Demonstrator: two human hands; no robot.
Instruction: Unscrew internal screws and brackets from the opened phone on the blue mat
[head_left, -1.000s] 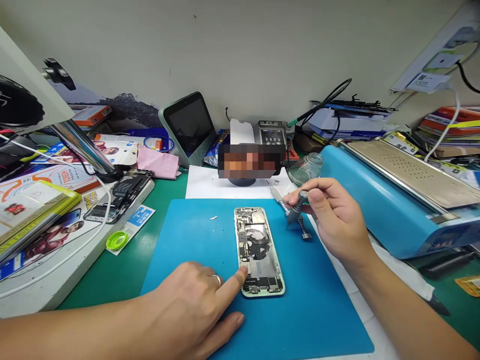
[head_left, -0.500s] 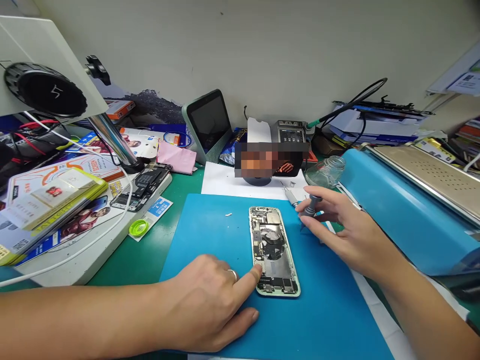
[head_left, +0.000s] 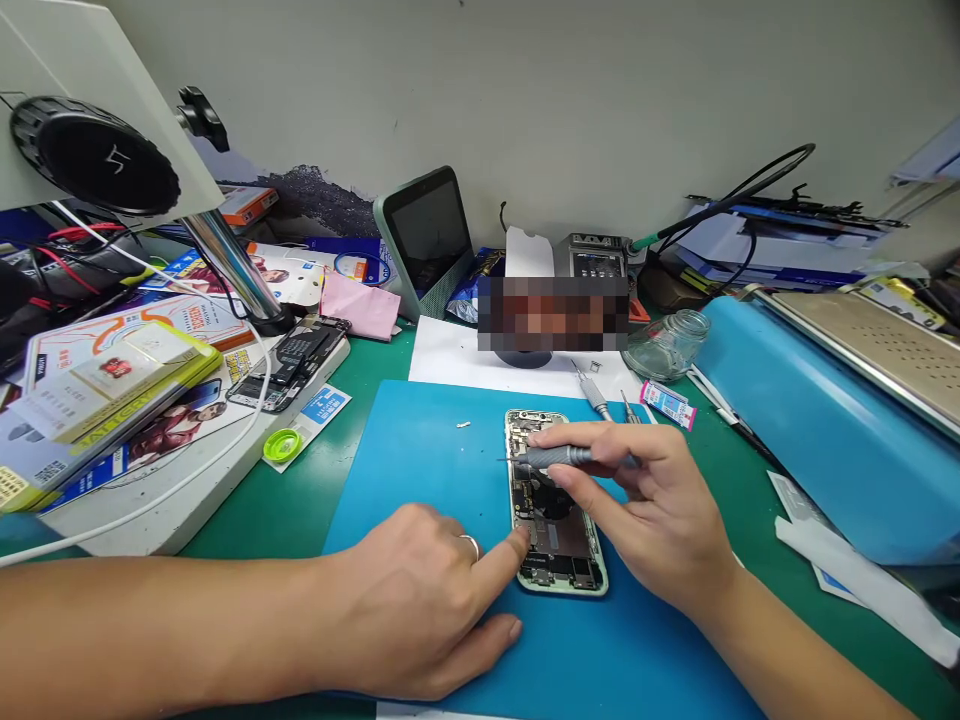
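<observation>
An opened smartphone with bare inner parts and a pale green frame lies on a blue work mat. My left hand, a ring on one finger, rests at the phone's left; its index fingertip touches the lower left inner part, and the thumb is spread away, holding nothing. Between thumb and fingers of my right hand is a grey precision screwdriver, held nearly level above the upper part of the phone, its thin tip pointing left. That hand hides part of the phone's right side. A small white piece lies on the mat.
Behind the mat are two more screwdrivers, a glass jar and a screen device. A microscope stand, boxes and another opened phone stand at left. A blue-sided machine lines the right.
My right hand has brought the screwdriver left, from beside the phone to above it, tilting it from upright to nearly level. My left fingertip stays on the phone. The view has shifted slightly.
</observation>
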